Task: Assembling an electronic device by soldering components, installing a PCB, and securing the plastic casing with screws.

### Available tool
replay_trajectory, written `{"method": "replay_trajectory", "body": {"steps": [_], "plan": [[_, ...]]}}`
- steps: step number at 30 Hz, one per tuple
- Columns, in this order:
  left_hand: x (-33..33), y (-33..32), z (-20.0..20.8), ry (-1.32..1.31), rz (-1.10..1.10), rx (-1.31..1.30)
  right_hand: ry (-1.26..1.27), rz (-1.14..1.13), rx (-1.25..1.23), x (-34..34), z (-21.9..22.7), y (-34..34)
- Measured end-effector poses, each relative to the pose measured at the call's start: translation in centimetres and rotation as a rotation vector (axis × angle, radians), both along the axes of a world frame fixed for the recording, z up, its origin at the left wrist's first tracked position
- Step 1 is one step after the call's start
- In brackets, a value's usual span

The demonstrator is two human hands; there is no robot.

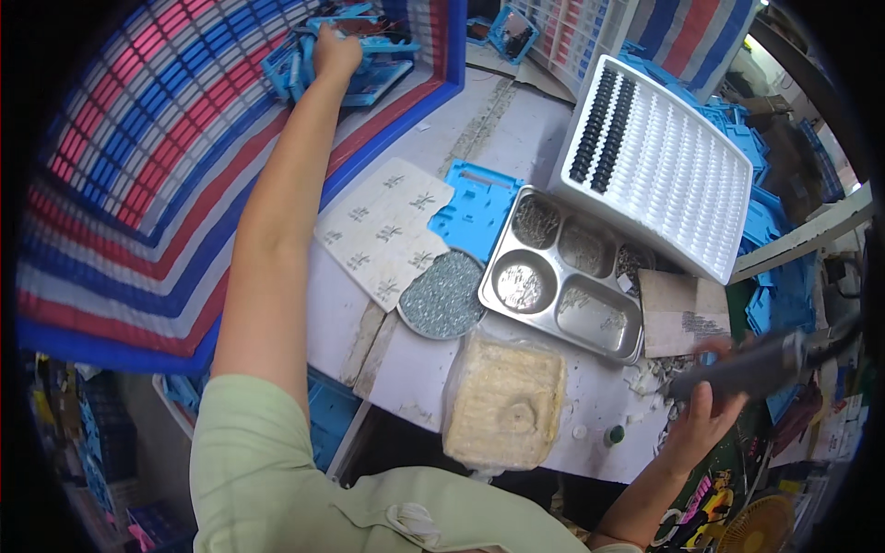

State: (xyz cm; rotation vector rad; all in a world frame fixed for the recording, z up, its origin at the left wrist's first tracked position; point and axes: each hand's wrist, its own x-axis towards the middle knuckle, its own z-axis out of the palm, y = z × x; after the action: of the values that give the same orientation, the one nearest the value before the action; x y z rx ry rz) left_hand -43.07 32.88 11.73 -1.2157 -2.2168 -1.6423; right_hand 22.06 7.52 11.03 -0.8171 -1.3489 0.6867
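Note:
My left hand [334,51] reaches far out into a large bin lined with red, white and blue striped sheet [138,157] and closes on a blue plastic part [355,28] among several more of them. My right hand [708,415] is at the lower right, gripping a dark grey electric screwdriver [751,366] that lies nearly level beside the table. A single blue plastic part [475,205] lies on the white table [516,120] in front of me.
A steel compartment tray [562,276] holds small screws. Near it lie a round dish of screws [444,295], a white perforated rack with black pieces [659,161], patterned cards [385,230] and a yellowish foam pad in plastic [505,401]. More blue parts [770,230] pile at right.

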Motion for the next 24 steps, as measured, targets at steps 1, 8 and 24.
{"method": "replay_trajectory", "body": {"steps": [1, 8, 24], "plan": [[3.4, -3.8, -0.2, -0.255, -0.191, 0.143, -0.136, -0.251, 0.214, -1.2, 0.5, -0.2], [28.1, -26.8, -2.5, -0.929, -0.745, 0.326, -0.054, 0.707, -0.558, -10.4, -4.3, -6.8], [37.9, -40.1, -10.1, 0.381, -1.213, -0.292, -0.393, 0.419, -0.747, -2.3, -9.5, -5.8]]}}
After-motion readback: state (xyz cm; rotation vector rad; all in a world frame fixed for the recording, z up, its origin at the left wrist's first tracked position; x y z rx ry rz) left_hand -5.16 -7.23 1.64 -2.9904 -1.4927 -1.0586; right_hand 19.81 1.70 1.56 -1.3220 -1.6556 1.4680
